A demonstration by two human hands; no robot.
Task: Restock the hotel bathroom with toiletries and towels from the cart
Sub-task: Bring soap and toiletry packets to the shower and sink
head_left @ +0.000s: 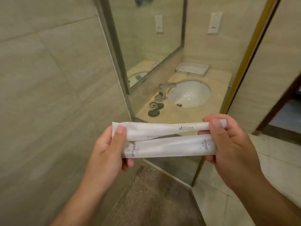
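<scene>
Two toiletries were held level in the air, well short of the vanity counter (216, 85): an upper packet (162, 129) and a lower packet (166, 146). The left hand (105, 150) pinched them at one end and the right hand (231, 144) at the other, each thumb pressed on the top one with fingers curled beneath.

The risk, judging by the grip, lay in the slick wrappers. Stacked loosely and crossing at a slight angle, one packet could slide free as either hand let go, and a fall into the white basin (189, 93) could leave it wet. A careless reach past the two glasses (154, 106), on dark coasters near the counter's front, could also knock them over.

The packets were long, flat and translucent, of thin crinkled film with small print. The shallow rectangular tray (189, 73) at the counter's far end looked hard and pale, and the counter looked like mottled polished stone.
</scene>
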